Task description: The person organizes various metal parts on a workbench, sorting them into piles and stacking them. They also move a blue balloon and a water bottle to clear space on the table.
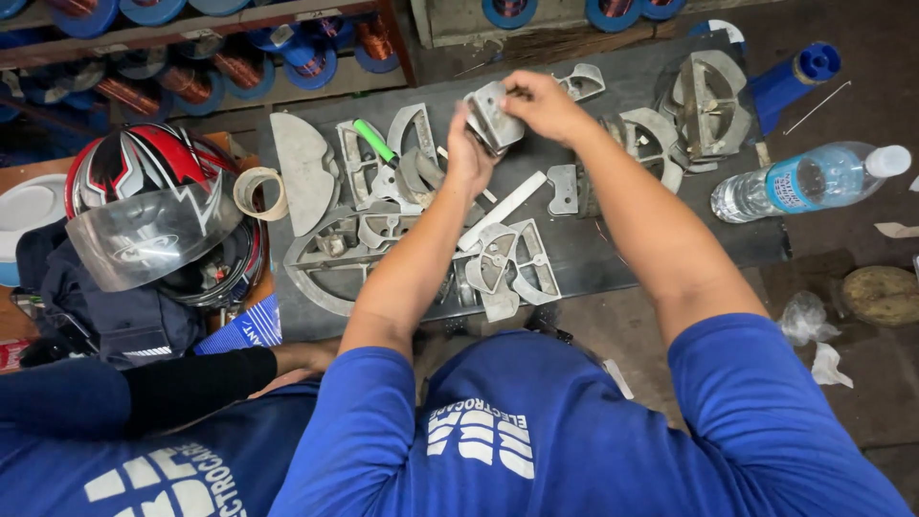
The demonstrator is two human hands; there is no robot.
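At the far left, around nine o'clock, a red, white and black helmet [153, 206] with a clear visor rests on dark clothing. Below it, at seven o'clock, another person's arm in a black sleeve [191, 383] lies across a blue garment. Just right of the helmet stands a roll of tape [259, 192] at the left edge of the dark work board [613, 254].

On the board, toward eleven o'clock, lie a flat wedge-shaped metal plate [302, 170] and a green marker [375, 141] among grey slotted metal forms. A large curved metal frame [330, 263] sits at the board's lower left.

At centre, near twelve o'clock, the left hand [467, 158] grips the lower left side of a small grey metal piece [491, 120], fingers closed against it. The right hand [544, 103] holds the piece's upper right edge, fingers curled over it. The piece is held above the board, clear of the other parts.

Below the hands, a fan-shaped slotted form [512, 268] lies near six o'clock of the board.

Toward one o'clock, stacked metal formers [706, 101] stand at the board's right corner. At two o'clock, a blue spool [795, 77] lies off the board, and a clear plastic water bottle [814, 180] lies on its side on the floor. Crumpled plastic wrap [804, 318] lies at four o'clock.
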